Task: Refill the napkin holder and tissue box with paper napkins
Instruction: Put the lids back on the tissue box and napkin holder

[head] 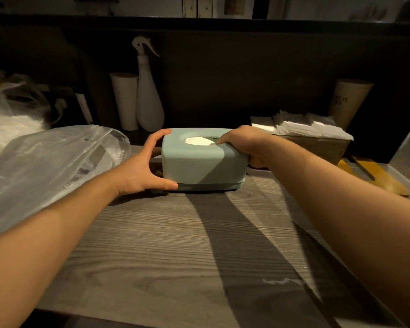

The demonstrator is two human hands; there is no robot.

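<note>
A pale green tissue box (199,163) stands on the wooden counter (171,245), lid on, with white paper showing through the oval slot (198,140) on top. My left hand (145,166) spans its left end, thumb at the lower front corner and a finger at the upper back corner. My right hand (244,144) grips the right end, fingers curled over the top edge by the slot. A brown napkin holder (317,145) with a stack of white napkins (303,127) sits behind it at the right.
A clear plastic bag (50,162) lies at the left, with another bag (12,110) behind it. A white spray bottle (149,91) and a white paper roll (124,100) stand against the dark back wall. A tray (388,178) with a yellow sheet lies at the right.
</note>
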